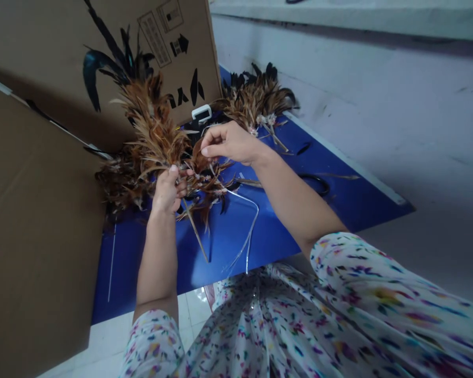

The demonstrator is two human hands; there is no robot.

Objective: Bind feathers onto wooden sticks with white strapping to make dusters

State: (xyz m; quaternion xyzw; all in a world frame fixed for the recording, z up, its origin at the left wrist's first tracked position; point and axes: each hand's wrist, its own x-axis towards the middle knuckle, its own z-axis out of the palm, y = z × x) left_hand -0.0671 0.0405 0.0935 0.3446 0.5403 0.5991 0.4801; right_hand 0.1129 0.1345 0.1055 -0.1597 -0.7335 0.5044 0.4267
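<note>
My left hand (168, 190) is closed around the base of a tall feather bundle (153, 126), brown below with long dark plumes at its top. A thin stick (196, 231) slants down from below that hand toward the table's front. To the right of the bundle, my right hand (228, 143) has thumb and forefinger pinched at a small brown feather (199, 156). Clear string (256, 210) runs from near the hands down over the blue table (276, 231). Loose brown feathers (211, 186) lie under and between the hands.
Large cardboard boxes (35, 210) stand at the left and back. Behind my right hand lies another feather pile (256, 97), near a white-framed object (202, 113). More feathers (122, 181) lie at the left. A black ring (317, 184) rests right of my forearm, near the wall (378, 105).
</note>
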